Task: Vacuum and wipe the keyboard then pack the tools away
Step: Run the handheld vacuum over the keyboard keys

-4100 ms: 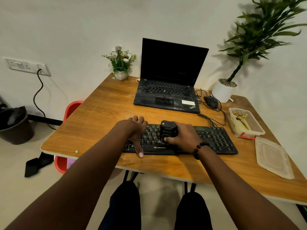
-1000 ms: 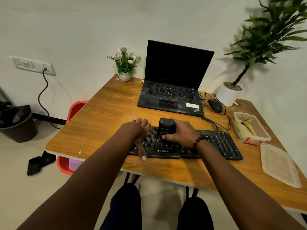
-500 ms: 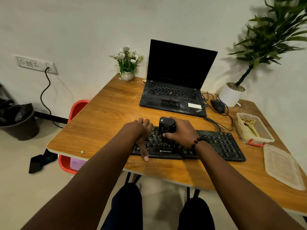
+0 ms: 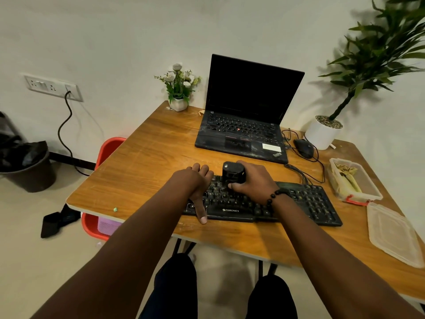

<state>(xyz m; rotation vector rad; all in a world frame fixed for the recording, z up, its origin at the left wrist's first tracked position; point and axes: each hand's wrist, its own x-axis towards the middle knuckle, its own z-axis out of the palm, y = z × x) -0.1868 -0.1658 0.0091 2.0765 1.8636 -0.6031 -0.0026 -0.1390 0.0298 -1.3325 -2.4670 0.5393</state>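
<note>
The keyboard (image 4: 264, 203) lies flat near the front edge of the tabletop (image 4: 149, 162), long axis running left to right across the person. The right hand (image 4: 255, 180) grips the mini vacuum (image 4: 233, 172), a short black cylinder standing upright on the keys, fingers wrapped round its far side and thumb curled across its near face. The left hand (image 4: 195, 183) rests on the left end of the keyboard, fingers laid flat over the back edge and thumb extended down past the front edge, bracing the board.

The vacuum stands over the left-centre key block. The uncovered keys, including the number pad, extend to the right of the right hand, so the remaining pass likely runs rightward along the long axis.

Keyboard and vacuum appear to be matte black hard plastic. The tabletop is a smooth wood-grain laminate with pale scuffs. A clear plastic box (image 4: 354, 180) with red clips sits open at the right, its lid (image 4: 391, 233) loose beside it.
</note>
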